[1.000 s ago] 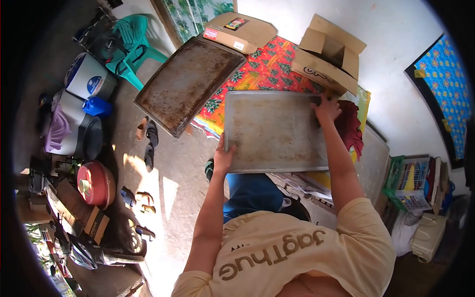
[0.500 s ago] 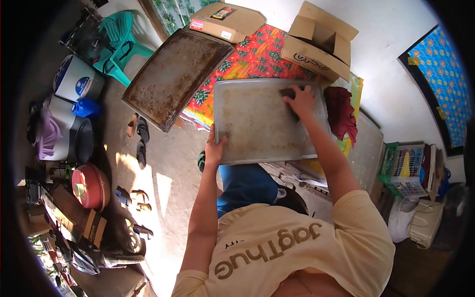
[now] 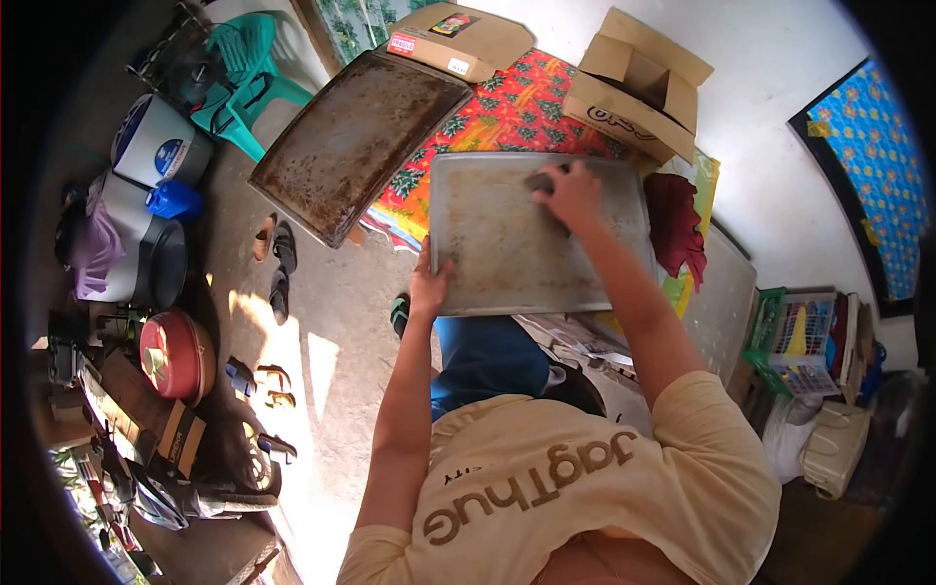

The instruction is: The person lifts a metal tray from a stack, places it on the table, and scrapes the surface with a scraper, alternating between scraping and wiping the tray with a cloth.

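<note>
A grey metal baking tray [image 3: 487, 229] with brownish stains lies before me, partly over the table and partly above my lap. My left hand [image 3: 428, 289] is closed on its left rim near the corner closest to me, thumb on the upper face. My right hand [image 3: 573, 200] presses a dark scouring pad [image 3: 537, 182] onto the upper right of the tray's surface; the fingers cover part of the pad. To the right of the tray is a crumpled maroon cloth [image 3: 673, 224], touched by neither hand.
A larger rusty tray [image 3: 356, 136] rests at the table's left edge. Two cardboard boxes, one closed [image 3: 463, 41] and one with raised flaps [image 3: 624, 102], sit at the back on the red patterned tablecloth [image 3: 522, 102]. A green plastic chair [image 3: 239, 83] stands left.
My right hand has slid left across the tray with the scouring pad. My left hand keeps its grip on the rim. The whole view has shifted slightly.
</note>
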Motion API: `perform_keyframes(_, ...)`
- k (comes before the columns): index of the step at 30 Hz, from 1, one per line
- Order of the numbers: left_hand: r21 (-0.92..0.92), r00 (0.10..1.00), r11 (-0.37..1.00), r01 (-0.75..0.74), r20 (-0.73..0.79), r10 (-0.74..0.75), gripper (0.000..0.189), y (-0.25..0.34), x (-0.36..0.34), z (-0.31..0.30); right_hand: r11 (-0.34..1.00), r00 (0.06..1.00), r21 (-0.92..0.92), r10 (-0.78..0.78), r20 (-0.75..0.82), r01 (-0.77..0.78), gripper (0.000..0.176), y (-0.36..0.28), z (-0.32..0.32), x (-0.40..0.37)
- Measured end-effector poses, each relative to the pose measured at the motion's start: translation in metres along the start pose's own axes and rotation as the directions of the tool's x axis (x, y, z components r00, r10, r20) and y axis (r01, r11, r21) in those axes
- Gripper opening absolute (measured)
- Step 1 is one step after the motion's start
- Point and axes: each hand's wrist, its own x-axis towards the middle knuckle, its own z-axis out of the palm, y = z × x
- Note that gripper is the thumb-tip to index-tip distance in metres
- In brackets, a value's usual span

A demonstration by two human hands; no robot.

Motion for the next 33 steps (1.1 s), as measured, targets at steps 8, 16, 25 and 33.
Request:
perform_keyframes(8,-0.153,0.996,0.985,0.084,0.045,-0.078,0.077,0.019,-0.005,-0.005,0.990,0.992,0.074,0.116,0.050,-0.120,0.047,-0.004,-0.006,-0.002)
perform_keyframes(16,-0.086,0.995,0.994,0.068,0.077,-0.061,0.074,0.028,-0.008,-0.007,0.943,0.980,0.285,0.135,0.143,-0.172,0.049,-0.071,-0.019,-0.079)
perform_keyframes(25,-0.096,0.995,0.994,0.049,0.086,-0.041,0.073,0.012,-0.003,-0.006,0.770,0.770,-0.064,0.637,0.025,-0.635,0.066,0.086,-0.078,-0.094)
perform_keyframes(33,-0.055,0.994,0.994,0.092,0.064,-0.088,0.072,0.032,-0.010,-0.007,0.828,0.825,-0.133,0.557,0.091,-0.544,0.065,0.092,-0.062,-0.104)
